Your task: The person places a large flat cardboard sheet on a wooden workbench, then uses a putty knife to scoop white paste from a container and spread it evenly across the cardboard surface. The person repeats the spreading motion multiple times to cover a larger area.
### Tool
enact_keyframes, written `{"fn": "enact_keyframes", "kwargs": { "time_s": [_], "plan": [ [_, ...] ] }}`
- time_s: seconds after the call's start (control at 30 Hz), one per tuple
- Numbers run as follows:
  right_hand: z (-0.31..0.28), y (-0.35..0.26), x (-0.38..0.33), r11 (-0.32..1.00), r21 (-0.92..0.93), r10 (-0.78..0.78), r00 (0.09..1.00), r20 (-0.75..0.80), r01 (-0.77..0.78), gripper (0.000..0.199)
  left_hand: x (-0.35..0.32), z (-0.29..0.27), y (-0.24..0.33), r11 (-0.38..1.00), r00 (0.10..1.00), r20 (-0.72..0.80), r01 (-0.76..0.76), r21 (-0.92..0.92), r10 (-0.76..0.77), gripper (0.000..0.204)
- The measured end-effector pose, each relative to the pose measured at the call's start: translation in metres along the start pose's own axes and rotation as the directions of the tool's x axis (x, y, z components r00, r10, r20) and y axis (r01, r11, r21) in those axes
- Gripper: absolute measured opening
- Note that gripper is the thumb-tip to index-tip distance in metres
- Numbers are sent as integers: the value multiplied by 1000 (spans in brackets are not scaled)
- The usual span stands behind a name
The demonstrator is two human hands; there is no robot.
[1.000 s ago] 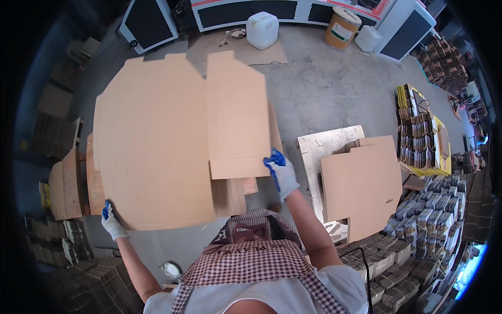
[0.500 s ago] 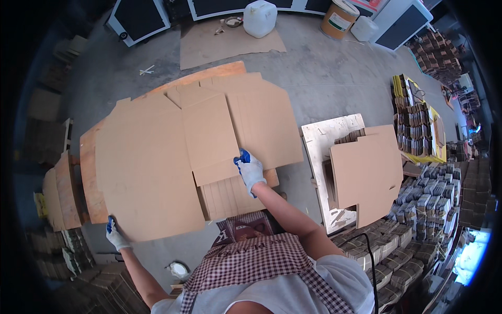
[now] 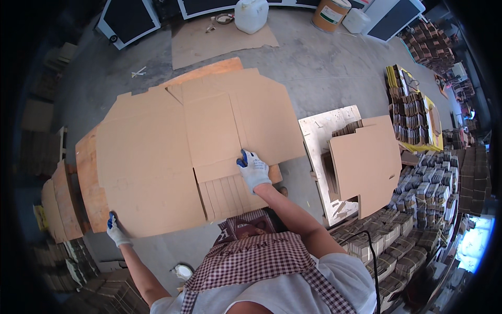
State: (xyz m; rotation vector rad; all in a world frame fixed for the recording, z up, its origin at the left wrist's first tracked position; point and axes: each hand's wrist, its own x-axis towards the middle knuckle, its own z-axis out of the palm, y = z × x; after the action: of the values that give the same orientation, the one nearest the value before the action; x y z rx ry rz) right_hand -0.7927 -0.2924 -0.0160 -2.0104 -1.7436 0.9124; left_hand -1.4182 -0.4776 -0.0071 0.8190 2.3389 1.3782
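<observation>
From my far-off seat, the biggest thing I see is the big cardboard sheet [image 3: 146, 157], spread flat across the middle left of the frame. It lies on a cardboard pile [image 3: 274, 115], which peeks out to the right. Under that, a brown wooden board [image 3: 90, 180] sticks out at the left. Right of middle, a white pallet [image 3: 316, 128] holds a second stack [image 3: 366, 157] of cardboard. A white jug [image 3: 252, 17] stands at the top. My gloved left hand [image 3: 119, 234], lower left, is closed on the sheet's edge. My gloved right hand [image 3: 254, 171], near the middle, touches the sheet with bent fingers; I can't tell if it pinches. I think laying it down is nearly done: it looks flat, but both hands are on it, not yet away.
</observation>
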Motion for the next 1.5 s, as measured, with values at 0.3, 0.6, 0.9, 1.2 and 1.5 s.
{"fn": "enact_keyframes", "kwargs": {
  "time_s": [0.3, 0.6, 0.9, 1.2, 1.5],
  "plan": [
    [2, 8, -1, 857, -382, -390, 920, -44, 345, 35, 8, 7, -7, 998, 999, 37, -5, 58, 3, 33],
    [6, 15, -5, 807, -427, -474, 879, -58, 407, 32, 10, 6, -16, 993, 999, 42, 21, 119, -26, 34],
    [6, 20, -2, 810, -436, -468, 880, -79, 392, 29, 3, 16, -20, 981, 998, 53, 19, 193, -30, 34],
    [19, 20, 5, 774, -502, -454, 891, -14, 386, 28, 6, 21, -37, 971, 992, 14, 117, 207, -122, 36],
    [8, 22, -2, 763, -509, -431, 901, 60, 399, 29, -109, 223, 147, 534, 632, 566, -767, 357, 529, 58]
  ]
}}
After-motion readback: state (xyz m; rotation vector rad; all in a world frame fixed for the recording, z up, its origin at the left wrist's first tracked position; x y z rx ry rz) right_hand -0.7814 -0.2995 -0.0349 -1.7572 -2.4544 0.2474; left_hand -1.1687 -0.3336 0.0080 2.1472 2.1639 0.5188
